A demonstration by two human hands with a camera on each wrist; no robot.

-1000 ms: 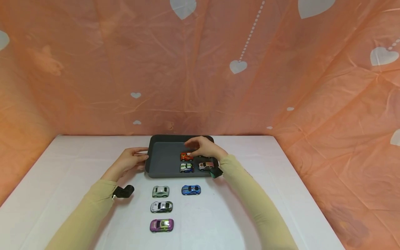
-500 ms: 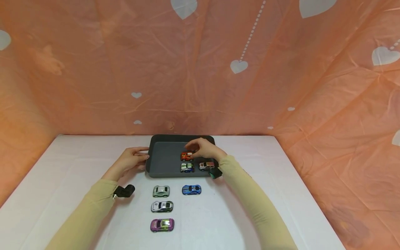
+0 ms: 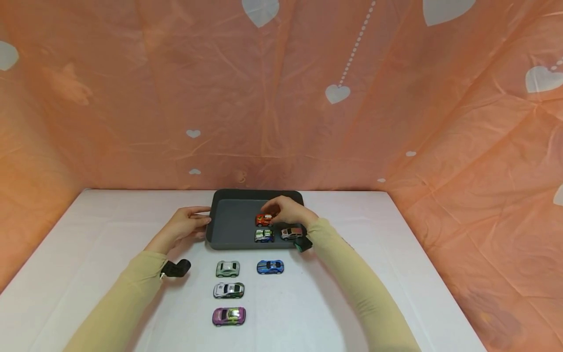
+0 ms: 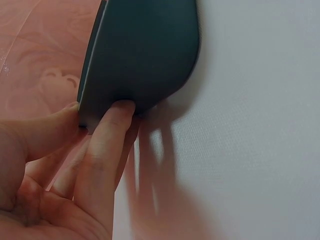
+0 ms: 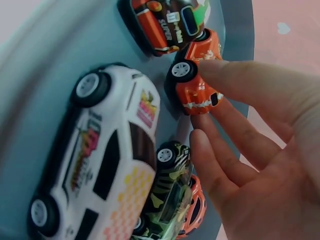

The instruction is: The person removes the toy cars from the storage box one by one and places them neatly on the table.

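While the dark grey tray [image 3: 228, 225] is steadied at its left wall by the left hand [image 3: 184, 227], fingers straight against the outside and thumb on the rim, the orange toy car [image 3: 264, 219] inside the tray is touched by the right hand [image 3: 288, 211]. Loosely extended fingertips [image 5: 220, 70] rest on the car's end; nothing is clasped. Glossy orange-red body, black roof with white lettering, black wheels with silver hubs. Just beside it in the tray, a white car [image 3: 291, 233] and a green-blue car [image 3: 264, 235] are parked.
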